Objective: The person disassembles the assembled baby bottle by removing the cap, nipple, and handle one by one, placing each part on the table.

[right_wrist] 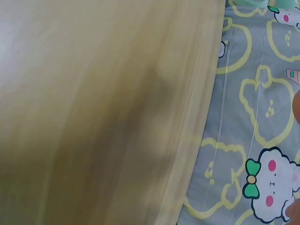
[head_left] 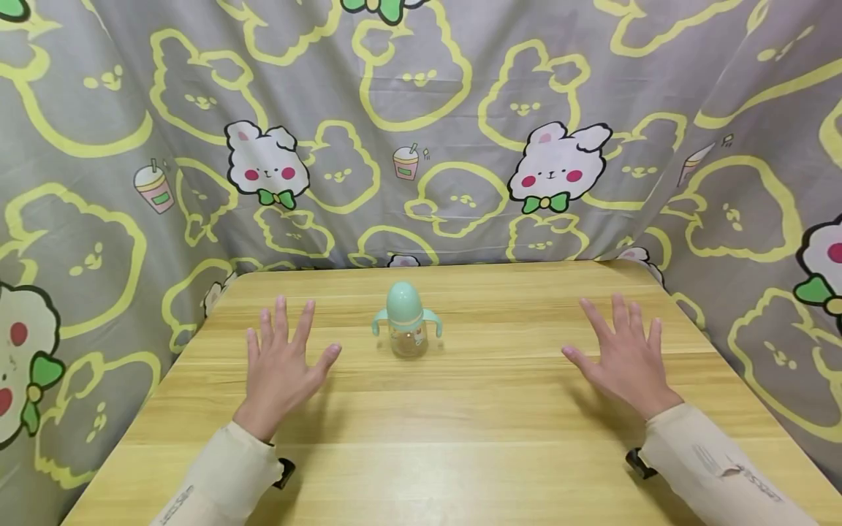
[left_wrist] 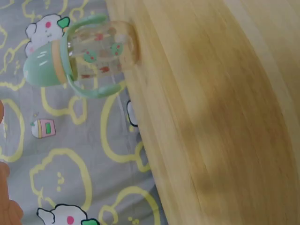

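A baby bottle [head_left: 404, 321] with a mint-green domed cap, two side handles and a clear body stands upright on the wooden table, left of centre toward the back. In the left wrist view the bottle [left_wrist: 93, 56] shows small red and green prints on its body. My left hand [head_left: 281, 372] is held over the table to the left of the bottle, fingers spread, apart from it. On the far side, my right hand [head_left: 628, 361] is likewise spread over the table, holding nothing. Only a sliver of the bottle's green part [right_wrist: 253, 3] enters the right wrist view.
The light wooden table [head_left: 421, 438] ends at a grey curtain [head_left: 460, 95] with yellow outlines and white cartoon faces, which hangs behind it and along both sides. A dark wrist device [head_left: 285, 473] shows under the left sleeve and another [head_left: 639, 463] under the right.
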